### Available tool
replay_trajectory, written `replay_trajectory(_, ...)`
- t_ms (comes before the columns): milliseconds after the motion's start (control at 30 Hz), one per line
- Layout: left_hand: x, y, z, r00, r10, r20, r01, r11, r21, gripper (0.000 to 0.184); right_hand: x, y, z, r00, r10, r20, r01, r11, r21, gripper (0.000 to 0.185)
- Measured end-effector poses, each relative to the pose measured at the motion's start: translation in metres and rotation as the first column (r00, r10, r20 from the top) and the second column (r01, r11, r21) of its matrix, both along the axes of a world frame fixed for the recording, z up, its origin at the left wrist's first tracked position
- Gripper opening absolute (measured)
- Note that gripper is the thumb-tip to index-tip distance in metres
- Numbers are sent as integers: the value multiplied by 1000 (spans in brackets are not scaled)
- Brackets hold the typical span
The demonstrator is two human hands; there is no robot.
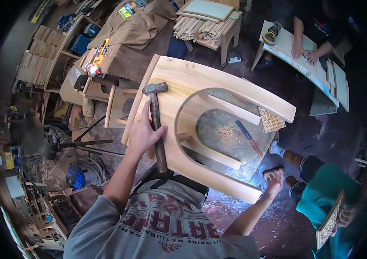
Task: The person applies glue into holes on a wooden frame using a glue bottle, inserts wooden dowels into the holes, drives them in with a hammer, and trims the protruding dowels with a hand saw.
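Observation:
My left hand [145,134] is closed around the handle of a ball-peen hammer [155,112], its head pointing away from me. The hammer lies over a U-shaped wooden frame [179,71] with a rounded opening. To the right, my right hand [274,182] is off the frame with its fingers curled together; what they hold, if anything, cannot be made out. Through the opening, a pile of small wooden pegs [227,133] and a dark-bladed tool with a reddish handle [250,139] show on a worn work surface [209,118].
A board with rows of holes [272,121] sits at the work surface's right. One person in green [332,190] holds a similar board [331,220]; another person's hands [304,55] work beside a sander [272,33]. A fan [47,151] stands left, stacked wood strips [203,31] behind.

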State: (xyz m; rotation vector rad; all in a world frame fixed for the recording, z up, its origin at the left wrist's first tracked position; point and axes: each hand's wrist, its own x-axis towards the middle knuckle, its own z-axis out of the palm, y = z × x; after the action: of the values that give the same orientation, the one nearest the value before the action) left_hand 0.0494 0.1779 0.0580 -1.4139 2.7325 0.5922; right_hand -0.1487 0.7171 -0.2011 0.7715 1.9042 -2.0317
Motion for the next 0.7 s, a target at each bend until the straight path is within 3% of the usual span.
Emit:
replay_trajectory(33,1,-4,-8,994,-1,-108,2,1000,10,93,3,-4,46,996,21,-82,-15,997,77,42)
replay_trajectory(67,4,-3,-13,994,1,-111,2,1000,22,93,5,-9,87,984,73,-165,-51,990,135,36)
replay_trajectory(133,6,1,-25,903,210,-376,-114,959,260,94,12,-39,162,922,279,-269,-244,957,155,37)
replay_trajectory(200,11,18,-35,851,242,-467,-92,943,321,91,27,-92,223,758,555,-343,-543,828,139,38)
replay_trajectory(267,-1,63,-29,535,473,-700,100,787,609,92,51,-157,275,508,740,-440,-799,596,80,52)
replay_trajectory(333,-19,110,-21,405,440,-802,217,806,551,102,69,-198,299,205,820,-534,-913,356,197,74)
replay_trajectory(367,-26,131,-18,354,340,-871,341,820,459,109,70,-201,303,196,824,-532,-917,346,200,74)
replay_trajectory(400,-32,149,-15,289,242,-926,452,818,355,117,70,-203,305,209,891,-403,-944,292,157,80)
replay_trajectory(467,-47,176,-12,195,65,-979,455,878,149,102,54,-201,318,200,962,-185,-976,212,52,86)
replay_trajectory(500,-38,168,-10,190,69,-979,439,886,148,102,33,-189,308,155,916,-371,-938,254,235,85)
replay_trajectory(533,-19,152,-7,326,-199,-924,544,839,11,84,11,-162,293,202,942,-266,-889,291,354,82)
replay_trajectory(567,-1,136,-5,417,-457,-785,659,747,-85,69,-12,-148,285,324,937,-132,-896,348,275,78)
replay_trajectory(600,15,121,-5,429,-494,-756,628,765,-144,54,-39,-131,276,240,969,-50,-925,244,292,73)
replay_trajectory(633,30,104,-7,439,-533,-724,599,774,-207,40,-55,-119,255,241,970,-21,-932,238,273,69)
replay_trajectory(667,47,85,-11,466,-552,-691,541,796,-271,36,-70,-105,221,232,972,-27,-935,230,271,69)
replay_trajectory(700,64,68,-22,521,-512,-683,434,848,-304,29,-81,-92,177,195,976,101,-926,149,346,68)
